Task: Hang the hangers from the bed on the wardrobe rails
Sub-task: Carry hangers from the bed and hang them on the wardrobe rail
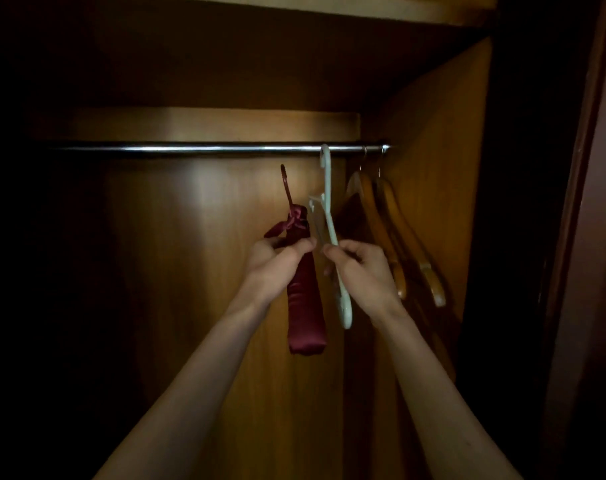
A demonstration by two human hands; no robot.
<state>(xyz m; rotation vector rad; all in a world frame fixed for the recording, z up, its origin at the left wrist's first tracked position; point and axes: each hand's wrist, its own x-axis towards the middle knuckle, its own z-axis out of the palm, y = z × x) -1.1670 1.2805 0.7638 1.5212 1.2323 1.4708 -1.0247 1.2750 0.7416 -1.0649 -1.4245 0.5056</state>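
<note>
Right hand (358, 268) gripped the pale green hanger (331, 233), its hook at the rail (190, 148) beside two wooden hangers (395, 237); left hand (277, 261) gripped the padded maroon hanger (303, 292) below, needing lifting clear, hook squared over the bar.

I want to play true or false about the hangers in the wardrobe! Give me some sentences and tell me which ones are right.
1. The left hand holds a dark red padded hanger. True.
2. The red hanger's hook is already over the rail. False: its hook is below the rail, not on it.
3. The right hand holds a pale hanger whose hook is at the rail. True.
4. The wooden hangers hang at the left end of the rail. False: they hang at the right end, by the side wall.
5. Clothes hang on the wooden hangers. False: they are bare.
</note>
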